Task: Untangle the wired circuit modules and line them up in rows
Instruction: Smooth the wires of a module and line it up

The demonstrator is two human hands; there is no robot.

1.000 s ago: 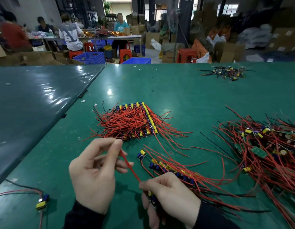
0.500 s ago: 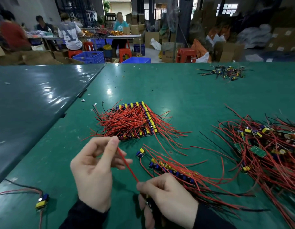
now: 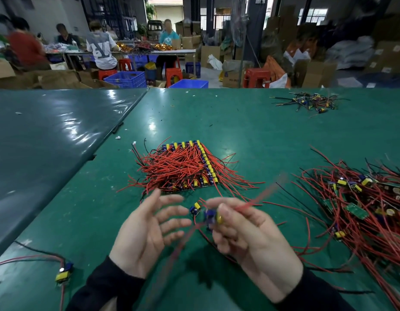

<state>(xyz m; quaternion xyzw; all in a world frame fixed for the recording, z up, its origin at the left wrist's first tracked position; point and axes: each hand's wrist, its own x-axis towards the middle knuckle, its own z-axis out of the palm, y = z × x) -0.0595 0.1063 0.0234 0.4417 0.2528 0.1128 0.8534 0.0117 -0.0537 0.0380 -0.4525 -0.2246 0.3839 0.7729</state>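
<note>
My right hand [image 3: 246, 239] holds a small circuit module [image 3: 211, 217] with blue and yellow parts above the green table [image 3: 250, 135]; its red wires are blurred with motion. My left hand [image 3: 147, 230] is beside it, palm up, fingers spread and blurred, holding nothing. Behind the hands lies a neat stack of lined-up modules [image 3: 190, 167] with red wires fanned out. A single module [image 3: 195, 208] lies between the hands and that stack. A large tangled heap of modules [image 3: 360, 203] covers the right side.
One stray module [image 3: 64, 271] with red and black wires lies at the near left. A small pile of dark wired parts [image 3: 311, 103] sits far right. A darker table [image 3: 48, 135] adjoins on the left. Several people work at a distant bench.
My left hand has let go of the red wire and opened. My right hand has lifted the module up, and its wires now whip around.
</note>
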